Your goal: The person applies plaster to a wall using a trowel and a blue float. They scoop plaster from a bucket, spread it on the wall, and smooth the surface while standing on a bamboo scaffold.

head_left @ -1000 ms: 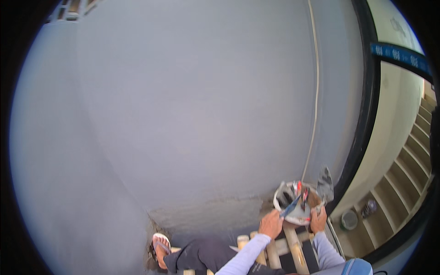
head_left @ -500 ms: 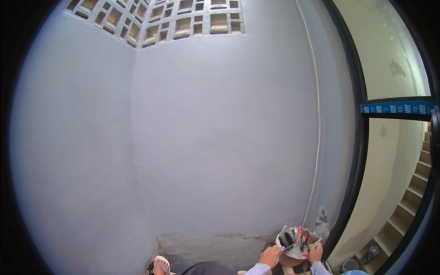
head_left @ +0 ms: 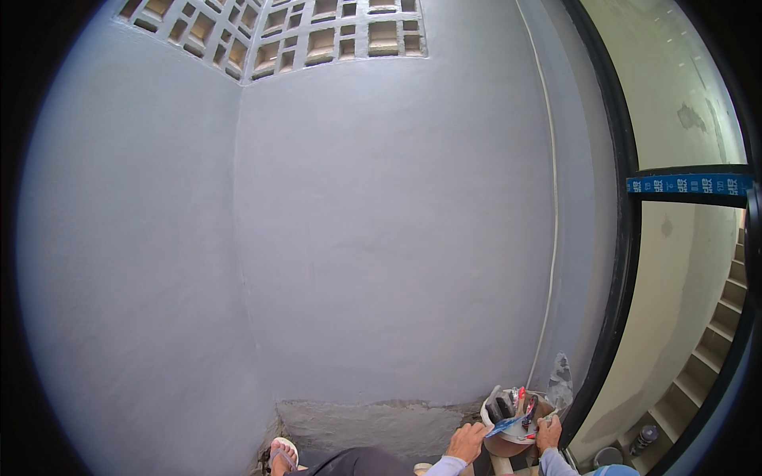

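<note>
A round bucket (head_left: 508,449) full of tools stands low at the right, by the foot of the grey wall. Inside it are black-handled tools (head_left: 500,408) and several with red parts (head_left: 520,397). At its left side, my left hand (head_left: 468,442) pinches one end of a flat blue strip (head_left: 505,427), which reaches over the bucket's opening. My right hand (head_left: 548,432) is closed at the bucket's right rim; what its fingers hold is hidden. Just above that hand rises a pointed, grey-smeared blade (head_left: 560,381) like a trowel's.
Grey plastered walls (head_left: 381,230) meet in a corner, with openwork blocks (head_left: 321,40) above. A white cable (head_left: 552,198) runs down the wall. Right of it is a black frame (head_left: 627,238) with a taped crossbar. Beyond it are stairs (head_left: 698,373), a bottle (head_left: 644,438) and a pail (head_left: 608,457).
The blue strip looked thin half a second ago and now turns its broad face up over the bucket. Both hands stay almost in place; the view has shifted slightly.
</note>
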Motion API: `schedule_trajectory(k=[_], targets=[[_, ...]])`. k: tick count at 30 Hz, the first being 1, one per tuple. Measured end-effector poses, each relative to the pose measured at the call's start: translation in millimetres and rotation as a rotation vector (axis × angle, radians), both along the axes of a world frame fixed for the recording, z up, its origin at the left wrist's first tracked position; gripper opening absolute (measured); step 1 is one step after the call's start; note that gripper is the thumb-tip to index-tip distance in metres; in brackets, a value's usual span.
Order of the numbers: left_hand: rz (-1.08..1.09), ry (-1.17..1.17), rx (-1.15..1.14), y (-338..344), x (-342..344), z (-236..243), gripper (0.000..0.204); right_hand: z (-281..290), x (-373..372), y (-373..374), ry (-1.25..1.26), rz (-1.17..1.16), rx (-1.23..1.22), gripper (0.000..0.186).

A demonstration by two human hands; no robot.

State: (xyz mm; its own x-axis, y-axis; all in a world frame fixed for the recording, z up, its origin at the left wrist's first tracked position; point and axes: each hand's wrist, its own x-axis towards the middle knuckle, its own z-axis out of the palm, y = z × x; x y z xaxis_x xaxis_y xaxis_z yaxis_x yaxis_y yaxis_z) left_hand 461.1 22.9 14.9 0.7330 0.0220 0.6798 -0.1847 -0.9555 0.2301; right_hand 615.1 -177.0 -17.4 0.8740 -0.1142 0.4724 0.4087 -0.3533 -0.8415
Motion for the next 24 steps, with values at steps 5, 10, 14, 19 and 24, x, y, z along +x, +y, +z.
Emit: schedule_trajectory(k=[5,10,14,19,24], targets=[[0.016,0.002,-0.022,2.5,-9.3,2.6,0.041,14.3,-13.0,3.9,0.009,0.038,-0.007,0.027],[0.014,-0.001,-0.012,3.1,-11.0,2.4,0.041,-7.4,3.6,1.0,0.001,0.019,0.003,0.026],[0.022,0.008,-0.028,4.4,-14.2,1.7,0.039,-2.8,1.9,2.9,0.043,0.021,0.034,0.026],[0.056,0.011,-0.150,5.8,-17.6,-2.1,0.035,14.4,-13.6,11.0,0.025,0.041,0.072,0.025],[-0.062,-0.232,-0.293,-3.1,-27.9,11.7,0.033,-30.8,29.7,-0.9,0.002,0.011,0.029,0.027]])
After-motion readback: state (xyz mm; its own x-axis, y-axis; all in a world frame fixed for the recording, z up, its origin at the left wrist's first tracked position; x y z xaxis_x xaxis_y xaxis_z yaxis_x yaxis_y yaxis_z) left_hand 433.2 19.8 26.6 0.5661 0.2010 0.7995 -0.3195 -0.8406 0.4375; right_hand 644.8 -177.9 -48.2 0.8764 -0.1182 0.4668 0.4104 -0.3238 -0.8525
